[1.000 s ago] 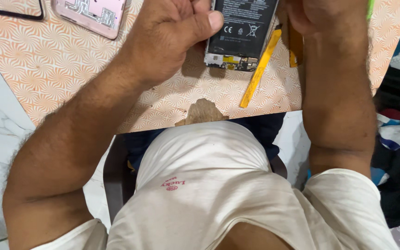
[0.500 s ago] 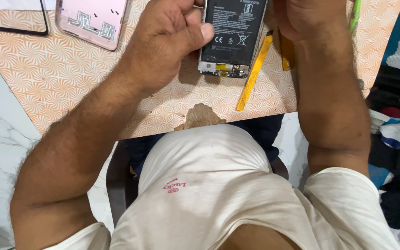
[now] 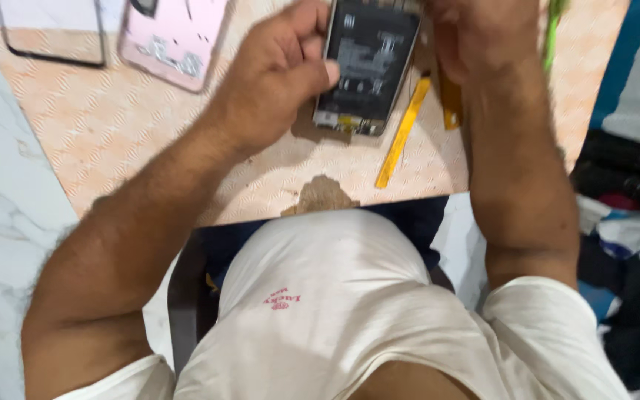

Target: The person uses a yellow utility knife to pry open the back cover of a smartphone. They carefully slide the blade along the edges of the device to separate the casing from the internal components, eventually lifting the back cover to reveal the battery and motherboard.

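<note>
An opened phone [image 3: 368, 67] lies back-up on the patterned table [image 3: 135, 148], its dark battery and circuit board showing. My left hand [image 3: 275, 81] grips the phone's left edge, thumb pressed on the battery. My right hand [image 3: 475, 37] hovers over the phone's top right corner, its fingers curled and partly cut off by the frame's top edge; what it holds is hidden. A long yellow strip [image 3: 403, 133] lies just right of the phone. A darker yellow piece [image 3: 450, 100] pokes out under my right wrist.
A pink phone back cover [image 3: 175, 41] and a black-rimmed glass panel [image 3: 53, 33] lie at the table's far left. A green tool [image 3: 555, 30] sits at the top right. The table's near edge is chipped [image 3: 320, 196]. Piled clothes [image 3: 631, 185] are on the right.
The phone and both hands sit lower in the picture as the view shifts. My left hand keeps its grip on the phone. The right hand stays at the top corner.
</note>
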